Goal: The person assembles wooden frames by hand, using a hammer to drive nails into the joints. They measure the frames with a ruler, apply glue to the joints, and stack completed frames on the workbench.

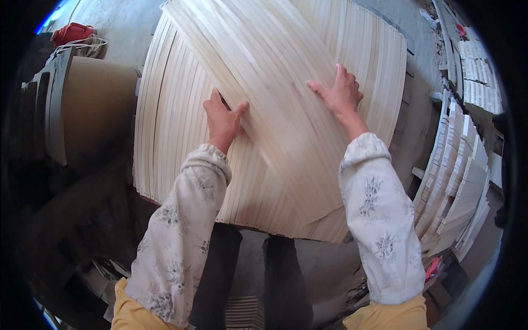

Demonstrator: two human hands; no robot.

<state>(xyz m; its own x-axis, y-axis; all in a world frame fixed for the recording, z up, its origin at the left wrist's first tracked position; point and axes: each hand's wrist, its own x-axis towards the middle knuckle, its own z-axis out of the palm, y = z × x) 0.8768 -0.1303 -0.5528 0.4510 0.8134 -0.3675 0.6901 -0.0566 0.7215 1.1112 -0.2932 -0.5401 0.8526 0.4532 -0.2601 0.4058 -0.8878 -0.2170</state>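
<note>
A wide, pale wooden board (275, 71) lies diagonally, from far left to near right, over a layer of narrow wooden strips (170, 110) set side by side. My left hand (224, 118) grips the board's left edge, its thumb on the top face and its fingers spread toward the far side. At the right edge, my right hand (342, 98) holds the board with the thumb over its face and the other fingers partly curled. The undersides of the board and of the fingertips are hidden. Pale flowered sleeves cover both my forearms.
Stacked wooden pieces (456, 170) stand at the right, with more pale stacks (481, 71) behind them. A brown curved panel (99, 104) is at the left. A red object (71, 34) with a pale cord lies far left. My dark-trousered legs are below the strips' near edge.
</note>
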